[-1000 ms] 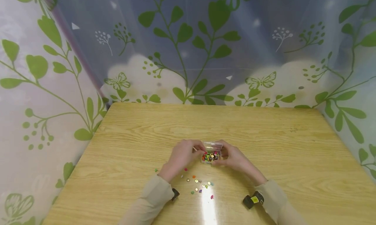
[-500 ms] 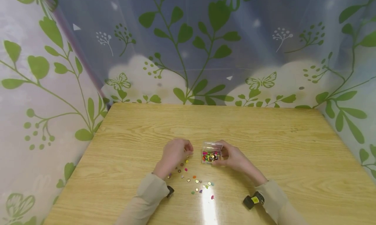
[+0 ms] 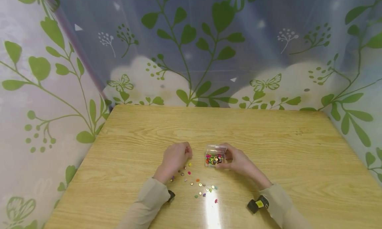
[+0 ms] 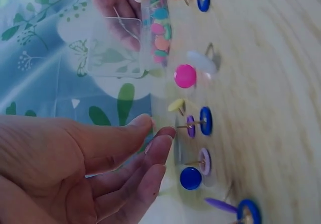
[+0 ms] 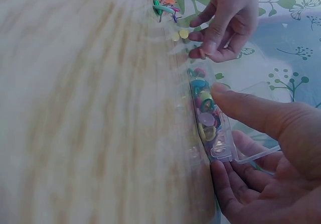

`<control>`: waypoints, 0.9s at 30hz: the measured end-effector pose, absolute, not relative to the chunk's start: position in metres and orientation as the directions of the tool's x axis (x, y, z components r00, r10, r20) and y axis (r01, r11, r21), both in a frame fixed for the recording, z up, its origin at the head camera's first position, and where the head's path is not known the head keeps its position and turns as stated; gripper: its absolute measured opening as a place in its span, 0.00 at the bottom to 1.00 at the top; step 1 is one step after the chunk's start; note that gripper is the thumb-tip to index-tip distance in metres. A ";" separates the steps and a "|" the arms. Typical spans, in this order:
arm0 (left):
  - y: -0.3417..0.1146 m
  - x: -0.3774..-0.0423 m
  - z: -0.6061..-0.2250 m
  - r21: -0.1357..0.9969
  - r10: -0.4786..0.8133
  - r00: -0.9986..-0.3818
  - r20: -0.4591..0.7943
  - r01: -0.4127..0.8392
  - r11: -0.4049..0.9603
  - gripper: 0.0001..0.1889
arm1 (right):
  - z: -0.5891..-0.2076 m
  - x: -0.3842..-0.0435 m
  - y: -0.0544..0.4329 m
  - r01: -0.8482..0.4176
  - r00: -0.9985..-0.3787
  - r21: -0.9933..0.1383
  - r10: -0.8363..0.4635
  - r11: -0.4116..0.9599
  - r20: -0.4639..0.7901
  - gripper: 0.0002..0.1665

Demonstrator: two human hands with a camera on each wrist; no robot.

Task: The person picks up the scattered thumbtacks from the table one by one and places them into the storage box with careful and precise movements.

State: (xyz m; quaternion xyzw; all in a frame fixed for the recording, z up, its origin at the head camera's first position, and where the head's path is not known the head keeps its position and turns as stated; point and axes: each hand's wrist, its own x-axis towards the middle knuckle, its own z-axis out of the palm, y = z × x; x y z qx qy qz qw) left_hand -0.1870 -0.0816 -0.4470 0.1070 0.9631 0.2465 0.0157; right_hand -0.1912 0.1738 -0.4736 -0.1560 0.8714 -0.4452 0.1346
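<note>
The small, clear plastic box [image 5: 222, 149], part filled with multicoloured round-headed thumbtacks [image 3: 214, 159], stood upright on the pale wood-grain worktop [image 3: 277, 136]. Its long axis ran left to right; its transparent hinged lid [image 3: 217, 149] was raised along the far side. The right hand [image 3: 237, 161] gripped the box at its right end, thumb on the near side, fingers behind.

The left hand [image 3: 173, 155] was clear of the box, to its left. Its fingers were bent, with a narrow gap to the thumb; nothing could be confirmed between them. Governing relation: the box lay to the right of these fingers, the loose tacks on their near side. The left hand was the nearer to a yellow round-headed tack [image 3: 190, 164], just beside its fingertips; contact could not be determined.

A magenta tack [image 3: 189, 173] and an orange tack [image 3: 197, 180] lay nearer the person. Beige sleeves [image 3: 153, 192] and a leaf-printed curtain [image 3: 238, 20] were noted outermost.
</note>
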 end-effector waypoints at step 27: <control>-0.054 -0.183 -0.438 0.590 0.369 -0.927 0.070 0.337 0.734 0.07 | -0.473 -0.192 0.174 -0.164 -0.907 -0.838 -0.414 0.520 -0.079 0.41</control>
